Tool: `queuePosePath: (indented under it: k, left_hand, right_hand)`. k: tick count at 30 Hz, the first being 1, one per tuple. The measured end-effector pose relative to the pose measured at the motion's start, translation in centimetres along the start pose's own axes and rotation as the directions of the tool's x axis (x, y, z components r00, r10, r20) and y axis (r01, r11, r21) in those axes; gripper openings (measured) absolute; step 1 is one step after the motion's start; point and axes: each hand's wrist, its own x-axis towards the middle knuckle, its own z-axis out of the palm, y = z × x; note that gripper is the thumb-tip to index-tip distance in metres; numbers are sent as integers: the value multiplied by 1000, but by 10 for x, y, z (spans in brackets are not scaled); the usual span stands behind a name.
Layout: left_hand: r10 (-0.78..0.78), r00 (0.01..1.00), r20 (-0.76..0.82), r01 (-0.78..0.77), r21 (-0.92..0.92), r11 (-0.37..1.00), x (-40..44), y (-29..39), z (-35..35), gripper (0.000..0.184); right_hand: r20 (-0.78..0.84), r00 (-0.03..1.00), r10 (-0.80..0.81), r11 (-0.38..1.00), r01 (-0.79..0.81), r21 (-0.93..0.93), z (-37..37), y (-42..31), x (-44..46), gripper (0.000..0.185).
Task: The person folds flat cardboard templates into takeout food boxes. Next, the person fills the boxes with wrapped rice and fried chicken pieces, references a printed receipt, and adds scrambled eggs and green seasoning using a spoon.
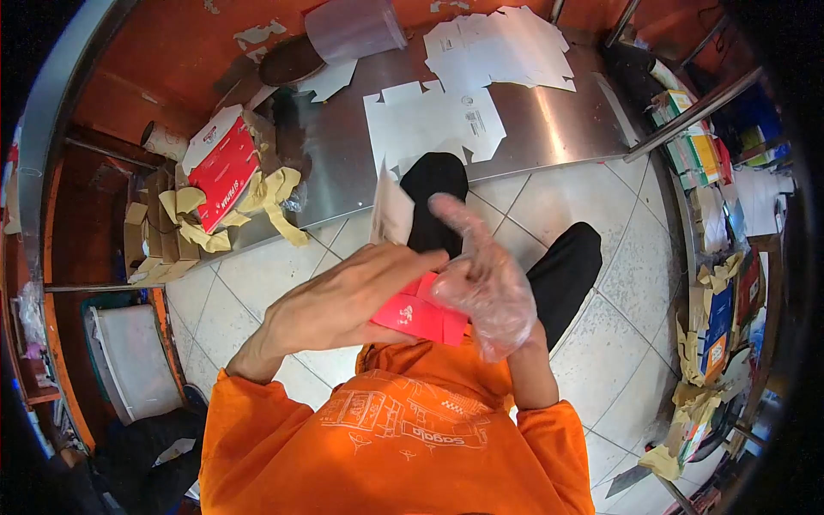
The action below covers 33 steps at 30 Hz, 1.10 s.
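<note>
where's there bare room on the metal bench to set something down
The metal bench has bare patches: left, between the yellow paper and nearer white sheet; right, beside that sheet, in front of the farther white sheet. Crowded: the far left, around the red carton.

A steel bench point(330, 159) stretches out before you.
Along its far edge you have a translucent tub point(354, 30), left of the middle, and a white carton sheet point(493, 53); another flat sheet point(416, 127) lies nearer the front edge.

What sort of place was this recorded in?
Probably a small packing or box-folding workspace: flat white carton blanks lie on a steel surface, and the left hand holds a red carton.
</note>
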Motion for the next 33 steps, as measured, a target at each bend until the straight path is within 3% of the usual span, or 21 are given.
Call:
queuePosePath:
  k: [1,4,6,7,8,10,11,12,13,14,16,18,20,21,24,25,26,28,30,32,33]
  left_hand:
    - [42,998,47,-43,10,999,1,2,-2,70]
    - [83,979,185,-63,-109,992,4,7,-12,69]
    - [443,887,130,-369,-376,850,3,2,-16,52]
    - [503,851,150,-374,-499,782,4,1,-18,55]
    - [566,807,168,-369,-606,705,5,-2,-21,59]
    - [583,800,143,-427,-548,720,10,-5,-19,64]
    - [329,936,-128,-353,-302,885,15,-3,-13,69]
    - [91,883,-460,-162,-116,980,17,-3,-7,74]
    - [67,862,-502,-143,-114,983,15,-22,-1,96]
    - [103,857,-504,-176,-99,979,15,-20,4,96]
    - [-57,914,-402,-186,-540,821,16,-15,17,114]
    - [-194,882,-430,-118,-599,792,23,-11,28,119]
    - [-416,865,-281,-133,-927,351,28,3,25,117]
    - [-413,874,-258,-111,-931,348,27,-5,38,116]
    - [-384,879,-283,-132,-918,374,30,-4,64,112]
    - [-284,884,-372,-229,-873,431,38,-5,59,106]
    - [-193,871,-452,-320,-819,476,43,-7,56,100]
    - [-259,842,-474,-260,-776,575,49,-25,69,89]
    - [-354,817,-455,-229,-820,525,58,-31,87,82]
    - [-417,840,-347,-228,-924,308,70,-11,95,78]
    - [-343,881,-327,-265,-940,215,76,-1,94,79]
  right_hand:
    - [-50,998,-46,983,55,178,3,-4,1,92]
    - [-188,948,-257,946,287,153,-15,4,11,94]
    - [-152,906,-395,869,315,-382,-33,5,13,81]
    - [-133,877,-461,737,295,-609,-42,5,15,74]
    - [-17,985,-169,892,146,-429,-61,17,3,65]
    - [-110,983,147,955,-170,-242,-57,4,-16,47]
    - [-175,980,92,992,-106,-73,-63,14,-19,44]
    - [-297,953,53,997,-68,-40,-73,20,-23,41]
    - [-414,910,13,1000,-22,-18,-73,14,-24,38]
    - [-578,815,-42,992,-36,-124,-53,-9,-32,35]
    - [-569,806,-162,984,178,-29,-58,-15,-46,34]
    - [-542,826,-157,969,236,79,-48,-25,-64,33]
    - [-468,876,-119,924,270,270,-52,-15,-63,33]
    - [-416,906,-81,989,124,77,-56,-6,-59,38]
    - [-198,976,-94,941,152,304,-67,45,-32,55]
    - [-452,802,-391,920,362,-152,-53,35,-32,57]
    - [-495,522,-695,707,374,-600,-39,25,-37,60]
    - [-172,281,-944,134,-147,-980,-26,-1,-51,68]
    - [-178,619,-765,430,285,-857,12,-12,-64,76]
    - [-104,839,-534,254,42,-966,58,-37,-59,71]
    - [-135,824,-551,254,11,-967,54,-28,-58,66]
